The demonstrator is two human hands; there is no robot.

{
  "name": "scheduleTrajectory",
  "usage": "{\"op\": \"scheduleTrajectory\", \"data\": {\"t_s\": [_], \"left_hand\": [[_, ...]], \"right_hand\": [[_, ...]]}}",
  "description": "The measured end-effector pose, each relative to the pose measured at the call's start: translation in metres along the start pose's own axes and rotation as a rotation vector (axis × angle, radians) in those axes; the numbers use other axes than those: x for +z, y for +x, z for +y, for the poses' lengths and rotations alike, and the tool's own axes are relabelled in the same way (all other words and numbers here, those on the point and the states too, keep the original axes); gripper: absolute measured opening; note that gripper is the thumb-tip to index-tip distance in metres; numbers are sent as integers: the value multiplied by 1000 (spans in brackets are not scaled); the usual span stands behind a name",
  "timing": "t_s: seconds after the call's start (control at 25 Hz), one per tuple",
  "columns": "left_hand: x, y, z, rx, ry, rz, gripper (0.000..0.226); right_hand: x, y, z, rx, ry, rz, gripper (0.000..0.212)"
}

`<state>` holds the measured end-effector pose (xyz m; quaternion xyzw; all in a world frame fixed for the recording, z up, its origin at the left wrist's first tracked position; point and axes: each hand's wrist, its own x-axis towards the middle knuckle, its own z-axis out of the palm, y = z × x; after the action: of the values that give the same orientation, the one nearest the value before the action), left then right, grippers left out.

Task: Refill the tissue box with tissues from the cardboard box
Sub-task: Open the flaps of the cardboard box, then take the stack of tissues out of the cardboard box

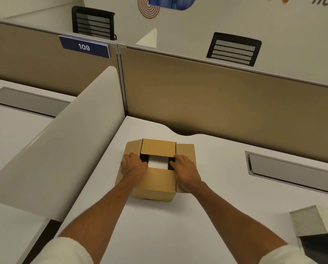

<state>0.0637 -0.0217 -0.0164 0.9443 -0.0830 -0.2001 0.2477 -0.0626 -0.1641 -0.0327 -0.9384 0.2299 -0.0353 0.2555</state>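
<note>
A brown cardboard box [157, 182] stands on the white desk [207, 216] in front of me, its top flaps partly open. White tissues [158, 162] show through the gap in the top. My left hand [133, 164] lies on the left flap with its fingertips curled into the opening. My right hand [186, 171] lies on the right flap, its fingertips also at the opening's edge. A grey and black open box, probably the tissue box [319, 229], sits at the desk's right edge, partly cut off by the frame.
A curved white side divider [64, 145] rises left of the box. A tan partition wall [226, 103] stands behind the desk. A grey cable tray lid [292, 172] is set into the desk at the right. Two black mesh chairs stand beyond the partition.
</note>
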Motion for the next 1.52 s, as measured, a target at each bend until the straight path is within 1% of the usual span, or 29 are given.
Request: {"op": "scheduleTrajectory", "data": {"t_s": [0.12,0.16,0.28,0.32,0.4,0.44,0.52,0.6,0.68,0.84,0.96,1.12,1.28,1.32,1.4,1.44,1.48,1.52], "left_hand": [[-9,5,2,-37,-42,-66,58],[-13,7,1,-39,-21,-90,61],[-22,10,-6,-25,60,-119,71],[-25,9,-7,-24,79,-129,74],[-33,7,-7,-11,119,-163,82],[-38,6,-5,9,136,-195,86],[-49,1,-3,75,169,-319,99],[-57,-5,-4,180,309,-453,116],[-56,-9,-13,254,457,-506,131],[-36,-6,-39,320,560,-461,153],[-20,-1,-54,375,596,-402,163],[-8,2,-61,394,614,-354,164],[-6,3,-61,391,612,-344,164],[-6,3,-61,389,613,-350,164],[-6,3,-60,384,617,-355,166],[-7,3,-60,382,621,-354,166],[-8,3,-60,378,626,-352,166],[-8,4,-59,375,629,-351,165]], "right_hand": [[-1,4,2,60,34,22,34],[-2,8,3,63,7,13,38],[-10,18,0,69,-176,5,53],[-13,21,-1,64,-203,0,56],[-20,28,-3,54,-185,-17,58],[-24,32,-4,58,-160,-23,59],[-30,41,-6,81,-120,-38,63],[-32,51,-8,103,-113,-65,69],[-31,58,-9,130,-129,-101,71],[-23,72,-4,166,-202,-151,69],[-18,83,-1,201,-241,-199,64],[-14,90,1,228,-238,-227,57],[-18,87,-6,257,-219,-253,57],[-18,84,-8,253,-233,-215,56],[-15,76,-19,214,-168,-37,51],[-10,70,-28,202,-69,43,48],[-4,64,-38,215,45,76,48],[5,60,-47,263,150,56,52]]}}
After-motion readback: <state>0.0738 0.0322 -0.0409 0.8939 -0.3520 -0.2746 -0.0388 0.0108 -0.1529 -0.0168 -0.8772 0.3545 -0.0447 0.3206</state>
